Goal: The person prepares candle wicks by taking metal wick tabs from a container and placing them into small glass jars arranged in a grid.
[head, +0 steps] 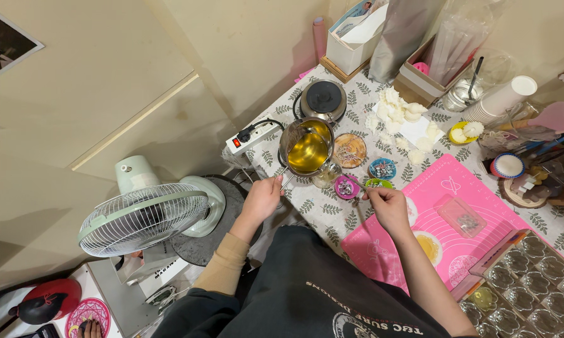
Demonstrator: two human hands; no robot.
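Observation:
A small metal pot (307, 148) holding clear yellow liquid is tipped near the table's front edge. My left hand (262, 198) grips its thin handle. Just below the pot's lip stands a small clear glass (326, 176). My right hand (386, 205) is closed on a thin stick or tool, its tip over the small pink cup (346, 186) beside a green cup (377, 183). A blue cup (382, 168) with small pieces sits just behind them.
A pink silicone mat (457, 181) lies to the right, with a clear mould tray (532, 281) at its corner. A black-topped hotplate (323, 98), white wax chunks (399, 116), a power strip (252, 138), boxes and paper cups (498, 100) crowd the back. A pale green fan (145, 213) stands left.

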